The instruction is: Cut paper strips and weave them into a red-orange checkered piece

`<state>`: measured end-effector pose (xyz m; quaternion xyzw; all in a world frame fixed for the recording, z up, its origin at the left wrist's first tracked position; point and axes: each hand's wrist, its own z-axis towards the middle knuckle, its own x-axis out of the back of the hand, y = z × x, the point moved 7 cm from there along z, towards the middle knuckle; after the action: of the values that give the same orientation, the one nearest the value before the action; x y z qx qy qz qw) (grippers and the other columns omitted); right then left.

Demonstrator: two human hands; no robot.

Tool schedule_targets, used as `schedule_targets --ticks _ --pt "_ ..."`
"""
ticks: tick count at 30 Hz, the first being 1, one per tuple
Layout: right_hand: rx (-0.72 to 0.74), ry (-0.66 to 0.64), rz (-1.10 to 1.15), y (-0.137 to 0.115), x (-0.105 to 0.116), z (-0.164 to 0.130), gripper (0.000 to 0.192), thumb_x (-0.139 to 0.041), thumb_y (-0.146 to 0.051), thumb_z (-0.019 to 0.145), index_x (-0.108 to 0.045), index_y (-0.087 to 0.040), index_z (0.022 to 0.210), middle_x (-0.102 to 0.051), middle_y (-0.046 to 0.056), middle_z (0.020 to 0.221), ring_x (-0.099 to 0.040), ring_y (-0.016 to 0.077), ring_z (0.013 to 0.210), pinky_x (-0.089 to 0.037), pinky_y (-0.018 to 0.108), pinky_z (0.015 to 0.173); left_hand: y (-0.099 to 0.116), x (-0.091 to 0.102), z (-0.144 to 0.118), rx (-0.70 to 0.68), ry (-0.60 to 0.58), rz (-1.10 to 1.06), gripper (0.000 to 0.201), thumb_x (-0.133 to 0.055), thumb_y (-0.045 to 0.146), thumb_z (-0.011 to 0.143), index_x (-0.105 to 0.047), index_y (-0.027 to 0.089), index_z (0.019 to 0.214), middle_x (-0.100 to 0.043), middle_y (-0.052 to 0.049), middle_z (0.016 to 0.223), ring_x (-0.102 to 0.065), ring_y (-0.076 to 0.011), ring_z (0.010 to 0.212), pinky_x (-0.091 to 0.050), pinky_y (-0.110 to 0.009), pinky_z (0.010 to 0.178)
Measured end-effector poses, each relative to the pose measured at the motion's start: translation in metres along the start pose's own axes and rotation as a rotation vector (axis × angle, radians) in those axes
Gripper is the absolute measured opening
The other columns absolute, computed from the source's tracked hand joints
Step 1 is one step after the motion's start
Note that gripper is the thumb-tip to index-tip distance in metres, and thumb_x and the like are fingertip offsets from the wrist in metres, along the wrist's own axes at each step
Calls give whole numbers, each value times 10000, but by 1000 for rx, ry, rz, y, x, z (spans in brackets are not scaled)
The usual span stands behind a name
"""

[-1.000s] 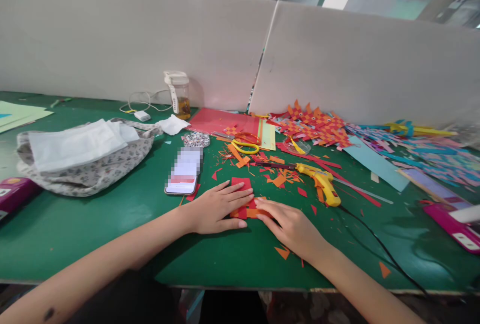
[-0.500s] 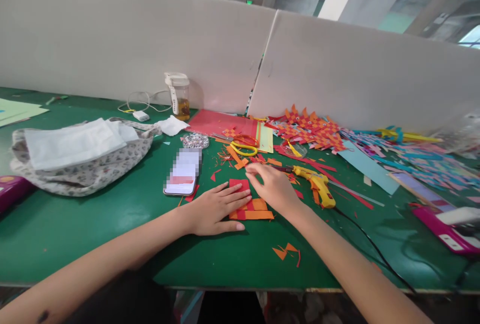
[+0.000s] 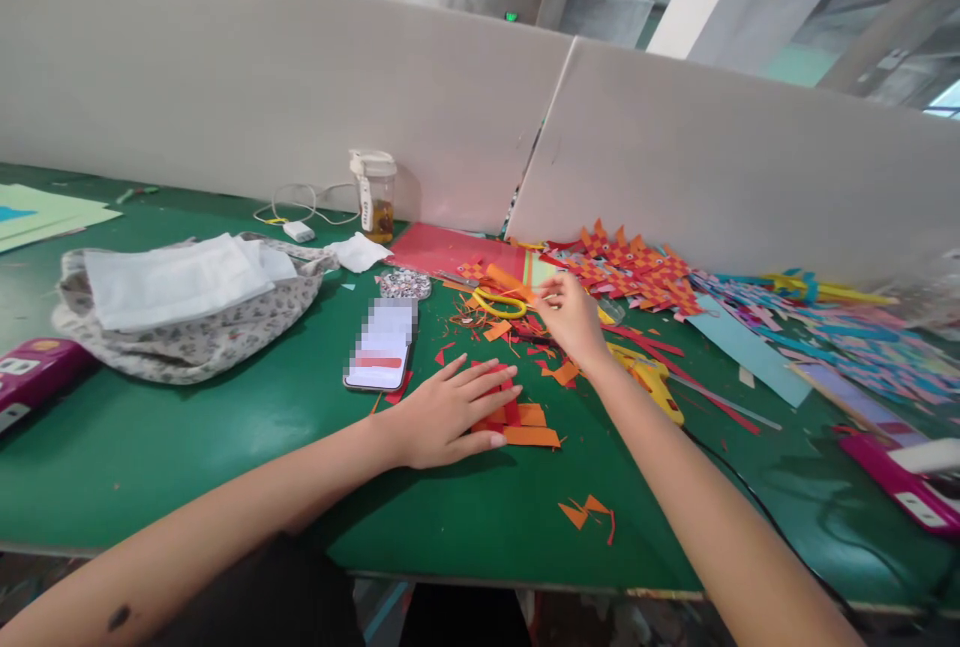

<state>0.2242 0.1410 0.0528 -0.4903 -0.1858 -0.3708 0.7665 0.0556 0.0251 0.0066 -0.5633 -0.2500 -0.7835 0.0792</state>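
Observation:
My left hand [image 3: 450, 414] lies flat with fingers spread, pressing on a woven patch of red and orange paper strips [image 3: 531, 415]. Part of that patch is hidden beneath the fingers. Farther forward, my right hand [image 3: 571, 315] pinches the end of an orange paper strip [image 3: 510, 281], raised over the cuttings. Yellow-handled scissors [image 3: 499, 305] lie just under that strip. Behind my right forearm shows a yellow glue gun [image 3: 656, 389], partly covered by the arm.
A phone [image 3: 381, 345] lies left of the weaving. White cloth rests on a patterned bag [image 3: 187, 352] farther left. A lidded drink cup [image 3: 375, 197] stands near the partition. Woven orange-red pieces [image 3: 634, 272] and coloured strips [image 3: 832, 332] pile up at the right rear.
My right hand has moved forward and picked up an orange strip from beside the scissors. My left hand stays flat on the weaving. The view has shifted slightly.

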Motion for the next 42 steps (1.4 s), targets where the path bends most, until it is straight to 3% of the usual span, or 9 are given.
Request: schedule_targets --ticks 3,7,13,17,23,28,32,38,42 --pt "-139 -51 255 21 10 5 298 -621 -254 667 -514 -178 935 -685 73 822 -663 177 645 -543 318 580 -4 8 1 74 69 18 518 -270 463 914 -268 264 1392 -260 -43 1479 -217 -225 1364 -198 -487 1098" --pt "-186 -201 185 28 19 -3 376 -718 -264 588 -581 -154 920 -700 88 787 -667 195 659 -547 347 633 -11 14 1 158 187 85 444 -298 349 926 -327 253 1359 -270 -53 1476 -295 -200 1333 -256 -459 1085" --pt "29 -154 29 13 49 -7 405 -636 -281 714 -577 -166 1097 -696 111 944 -674 232 785 -532 403 731 -27 19 -4 269 289 295 597 -307 7 809 -303 207 1371 -411 -96 1396 -497 -200 1185 -405 -424 973" --pt "255 21 -300 -12 62 -12 267 -541 -189 770 -628 -193 1022 -682 95 994 -665 232 806 -504 435 806 -35 28 -10 307 284 423 572 -335 -12 772 -426 184 1302 -693 -79 937 -654 -189 825 -456 -426 870" --pt "253 -117 -116 -24 45 -25 276 -545 -200 779 -621 -203 1044 -702 64 916 -671 195 813 -545 352 753 -34 37 -13 316 261 577 301 -383 121 858 -588 188 1069 -623 -23 597 -607 -178 594 -467 -370 709" --pt "194 -86 -28 -18 34 -38 217 -599 -244 757 -641 -200 965 -694 42 798 -664 187 731 -549 347 692 -33 34 -10 328 282 534 244 -436 368 878 -592 180 870 -626 -36 616 -611 -204 625 -454 -372 662" --pt "223 -123 71 -19 19 -56 154 -596 -305 786 -643 -202 891 -676 45 824 -638 167 701 -535 323 657 -30 33 -8 341 344 442 284 -457 366 866 -528 174 1063 -662 -77 914 -621 -226 843 -460 -383 751" --pt "556 -155 -92 -37 7 -79 128 -518 -219 851 -645 -228 836 -655 33 810 -587 166 796 -486 332 762 -28 33 -9 329 447 231 553 -489 343 850 -287 178 1337 -482 -125 1321 -472 -228 1197 -412 -389 949" --pt "780 -172 -211 -53 3 -94 223 -453 -94 849 -648 -198 877 -647 48 818 -560 155 787 -481 293 706 -31 33 -9 342 414 216 451 -416 346 890 -344 190 1307 -508 -105 1299 -488 -220 1173 -381 -427 971"
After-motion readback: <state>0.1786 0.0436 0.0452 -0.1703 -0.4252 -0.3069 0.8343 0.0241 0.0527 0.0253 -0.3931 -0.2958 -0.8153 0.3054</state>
